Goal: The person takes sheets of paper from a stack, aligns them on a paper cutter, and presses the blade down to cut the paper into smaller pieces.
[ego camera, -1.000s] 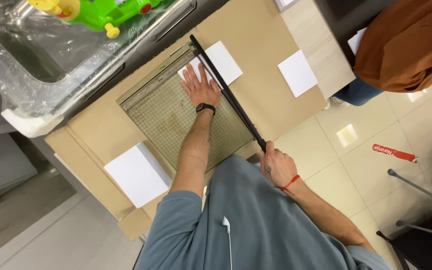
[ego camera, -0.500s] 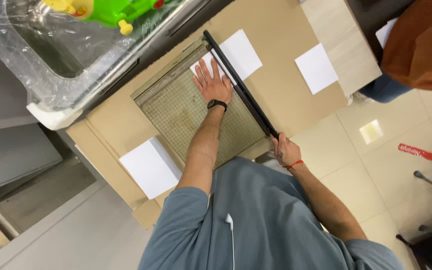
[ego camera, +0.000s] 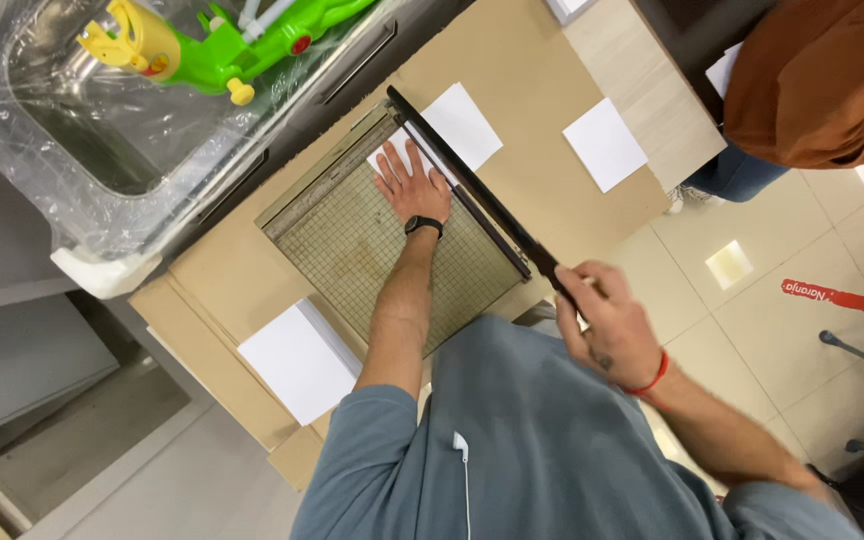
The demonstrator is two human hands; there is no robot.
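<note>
**A:** Head view: your left hand [ego camera: 410,183] lies flat and open, pinning the white sheet [ego camera: 449,128] on the paper cutter [ego camera: 372,240] on the table [ego camera: 522,80]. Your right hand [ego camera: 607,322] is clenched round the blade arm [ego camera: 472,185] handle.

**B:** I'd say the risk is your left fingertips, just beside the blade (easy to nick). Can't tell how far the blade is raised, and your torso hides the cutter's near corner.
</note>
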